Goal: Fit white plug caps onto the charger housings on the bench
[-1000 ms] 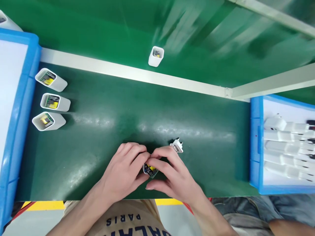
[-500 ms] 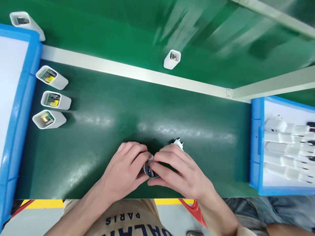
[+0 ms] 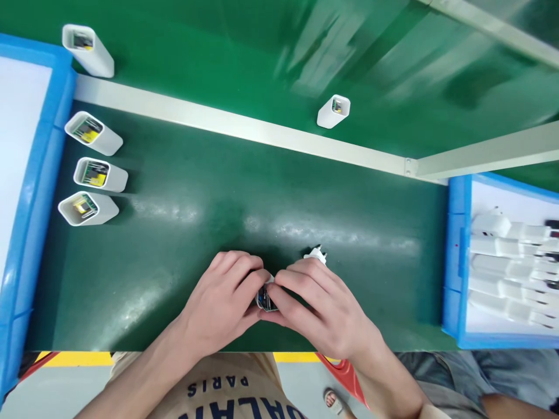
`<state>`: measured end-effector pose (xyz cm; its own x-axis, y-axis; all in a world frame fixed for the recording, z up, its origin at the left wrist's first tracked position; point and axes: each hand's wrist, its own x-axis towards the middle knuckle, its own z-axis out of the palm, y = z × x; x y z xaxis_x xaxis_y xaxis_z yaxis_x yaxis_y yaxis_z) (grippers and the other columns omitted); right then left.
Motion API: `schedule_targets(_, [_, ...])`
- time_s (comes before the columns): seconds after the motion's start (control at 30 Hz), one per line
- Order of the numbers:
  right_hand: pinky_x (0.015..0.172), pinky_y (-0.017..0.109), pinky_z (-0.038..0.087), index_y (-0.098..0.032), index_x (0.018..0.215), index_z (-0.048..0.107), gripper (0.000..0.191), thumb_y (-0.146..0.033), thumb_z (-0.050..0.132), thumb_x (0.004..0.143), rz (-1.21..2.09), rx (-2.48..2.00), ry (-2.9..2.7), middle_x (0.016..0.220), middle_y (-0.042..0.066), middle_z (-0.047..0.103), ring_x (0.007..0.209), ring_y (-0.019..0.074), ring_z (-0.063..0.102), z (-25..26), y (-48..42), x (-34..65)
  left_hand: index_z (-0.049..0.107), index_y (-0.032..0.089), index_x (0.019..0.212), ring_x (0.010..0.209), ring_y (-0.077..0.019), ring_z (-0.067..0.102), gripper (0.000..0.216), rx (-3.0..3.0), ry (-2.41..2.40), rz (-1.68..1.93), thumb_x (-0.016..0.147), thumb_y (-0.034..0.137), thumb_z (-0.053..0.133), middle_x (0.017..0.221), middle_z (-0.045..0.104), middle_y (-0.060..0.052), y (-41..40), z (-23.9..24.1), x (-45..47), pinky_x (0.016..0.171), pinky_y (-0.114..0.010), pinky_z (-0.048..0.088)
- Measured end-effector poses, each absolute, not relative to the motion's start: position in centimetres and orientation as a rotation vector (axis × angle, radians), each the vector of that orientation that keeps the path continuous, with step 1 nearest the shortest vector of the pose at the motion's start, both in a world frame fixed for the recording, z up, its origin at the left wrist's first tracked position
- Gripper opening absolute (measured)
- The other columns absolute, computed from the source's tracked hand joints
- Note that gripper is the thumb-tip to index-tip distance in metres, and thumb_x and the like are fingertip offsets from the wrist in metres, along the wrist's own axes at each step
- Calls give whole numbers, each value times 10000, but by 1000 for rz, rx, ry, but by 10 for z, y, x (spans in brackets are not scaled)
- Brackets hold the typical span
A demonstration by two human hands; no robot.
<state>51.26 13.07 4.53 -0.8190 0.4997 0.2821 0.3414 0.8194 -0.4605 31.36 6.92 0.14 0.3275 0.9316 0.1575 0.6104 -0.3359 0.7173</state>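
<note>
My left hand (image 3: 225,299) is closed around a white charger housing (image 3: 271,280), whose open end faces up. Inside it the circuit board (image 3: 267,299) shows dark parts and a bit of blue. The fingers of my right hand (image 3: 321,305) are bent and closed at the housing's rim, the fingertips over the opening. Whether they also pinch a small part of the board is hidden. Just beyond my right knuckles, a white plug cap with two pins (image 3: 317,254) lies on the green bench, partly covered by that hand.
Several open housings with boards, one a white housing (image 3: 100,176), lie at left by a blue tray (image 3: 46,169). Behind a pale rail (image 3: 236,125) are a far-left housing (image 3: 94,55) and another housing (image 3: 332,112). At right, a blue tray (image 3: 454,262) holds white parts (image 3: 493,265).
Both housings beyond the rail have shifted to the right. My hands stay at the held housing; the right fingers have moved only slightly at its opening.
</note>
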Motion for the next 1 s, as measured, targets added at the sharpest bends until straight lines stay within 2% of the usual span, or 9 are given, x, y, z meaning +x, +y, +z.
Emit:
schedule_targets(0.37, [765, 374, 510, -156, 994, 670, 75, -226, 688, 975, 534, -655, -2619, 1002, 91, 675, 919, 217, 587, 36, 131, 513, 604, 150, 1085, 1035, -214, 558, 198, 2060, 1360, 780, 1040, 313, 501, 1112, 662, -84, 70, 1, 313, 865, -353, 426])
schedule_targets(0.53, [764, 396, 528, -169, 1137, 614, 267, -404, 638, 1012, 643, -669, -2518, 1041, 104, 641, 937, 228, 597, 26, 128, 515, 602, 157, 1100, 1042, -217, 563, 199, 2055, 1366, 759, 1015, 335, 572, 1125, 665, -79, 70, 1, 313, 880, -358, 438])
schedule_targets(0.63, [765, 395, 537, -185, 1121, 603, 128, -224, 631, 1002, 733, -706, -2438, 1033, 86, 623, 922, 216, 589, 23, 125, 516, 601, 159, 1107, 1044, -223, 565, 193, 2057, 1364, 759, 1015, 326, 570, 1129, 664, -81, 70, 1, 313, 878, -363, 437])
schedule_targets(0.7, [784, 399, 544, -189, 1117, 613, 142, -179, 644, 979, 762, -700, -2433, 1039, 82, 618, 929, 216, 589, 24, 125, 518, 601, 158, 1110, 1048, -223, 566, 185, 2058, 1364, 758, 1015, 314, 572, 1129, 664, -80, 69, 1, 313, 884, -363, 435])
schedule_targets(0.8, [808, 402, 549, -180, 1168, 608, 186, -236, 642, 995, 691, -760, -2382, 1058, 93, 617, 950, 223, 598, 30, 131, 528, 599, 160, 1118, 1058, -222, 569, 219, 2059, 1368, 743, 1002, 345, 608, 1130, 663, -77, 69, 2, 313, 892, -362, 431])
schedule_targets(0.87, [825, 393, 547, -186, 1201, 599, 218, -243, 647, 996, 581, -967, -2358, 1075, 99, 606, 975, 228, 607, 35, 138, 541, 599, 162, 1137, 1061, -224, 570, 300, 2057, 1368, 722, 977, 411, 649, 1140, 661, -77, 69, 4, 313, 896, -361, 430])
schedule_targets(1.0, [827, 441, 562, -170, 1295, 590, 402, -434, 640, 996, 484, -1362, -2567, 1139, 148, 566, 1017, 293, 613, 34, 143, 565, 595, 165, 1176, 1063, -228, 566, 387, 2061, 1365, 712, 947, 465, 682, 1159, 658, -77, 69, 6, 313, 904, -367, 428])
